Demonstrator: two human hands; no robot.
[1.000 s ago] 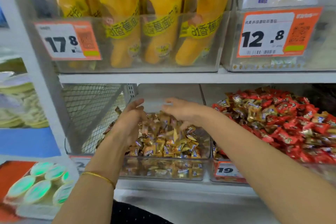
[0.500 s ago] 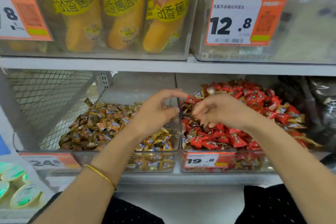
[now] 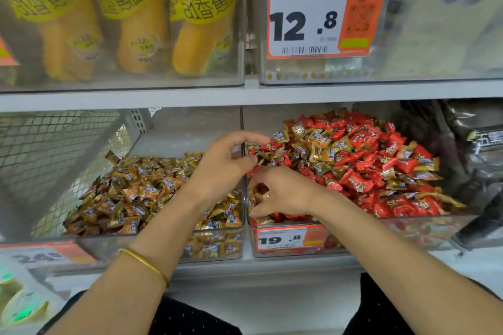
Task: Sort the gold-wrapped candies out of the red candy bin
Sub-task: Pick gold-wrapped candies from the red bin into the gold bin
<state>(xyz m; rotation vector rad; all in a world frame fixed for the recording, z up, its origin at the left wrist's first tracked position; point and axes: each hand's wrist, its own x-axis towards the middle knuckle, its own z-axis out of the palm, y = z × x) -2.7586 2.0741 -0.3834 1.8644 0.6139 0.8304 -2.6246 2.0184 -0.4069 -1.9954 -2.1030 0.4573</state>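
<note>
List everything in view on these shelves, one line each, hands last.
Left bin: one, clear, lower shelf.
Red bin: one, clear, right of it.
Gold candies: many, gold-brown, filling left bin; some mixed into red bin.
Red candies: many, red, heaped in red bin.
Banana bread packs: three, yellow, upper left bin.
Price tags: two readable, orange-white, 12.8 above, 19.8 on red bin.
Mesh panel: one, grey, far left.
Dark bags: count unclear, black, far right.
Bracelet: one, gold, left wrist.
Left hand: open, over red bin's left edge.
Right hand: in red bin, gripping gold candies.
</note>
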